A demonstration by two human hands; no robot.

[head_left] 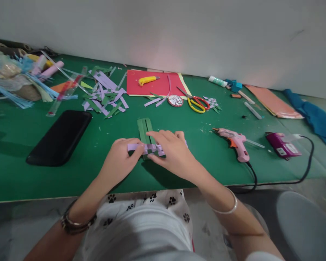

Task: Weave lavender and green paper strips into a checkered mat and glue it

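Note:
Several green paper strips [142, 127] lie side by side on the table in front of me, pointing away from my body. A light purple paper strip [132, 146] crosses them, woven in near their close end. Its left part is pinched between the thumb and fingers of my left hand [122, 156]. From the other side my right hand [175, 152] grips the crossing strips, thumb at the near edge and fingers bent over the top. Short purple ends stick out beyond its fingers, and its palm hides part of the weave.
Loose purple and green strips [105, 90] are heaped at the back left, beside a black phone [59, 137]. Behind my hands lie red paper [133, 83], a yellow utility knife [147, 80] and scissors [197, 103]. A pink glue gun [237, 143] and corded purple adapter [284, 145] are right.

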